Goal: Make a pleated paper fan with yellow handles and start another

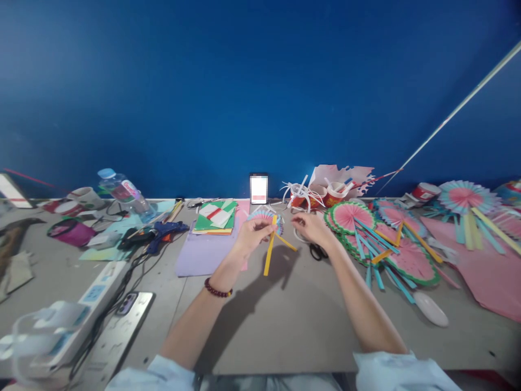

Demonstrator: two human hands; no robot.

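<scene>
My left hand [254, 236], with a dark bead bracelet on its wrist, pinches a small pleated paper fan [264, 213] in pale blue and pink. Two yellow paper strips [268, 260] spread from it, one pointing down and the other slanting to the right. A little to the right, apart from the fan, my right hand [312, 226] is raised with its fingertips pressed together. Whatever those fingertips hold, if anything, is too small to make out. Scissors with black handles [317, 251] lie below the right hand, partly covered by it.
Stacked paper sheets [215, 217], a glue gun [165, 233], a bottle [126, 193] and a power strip [91, 304] lie left. Finished paper fans [411, 255] and a white computer mouse [431, 309] are right. A lit phone [259, 188] leans on the blue wall.
</scene>
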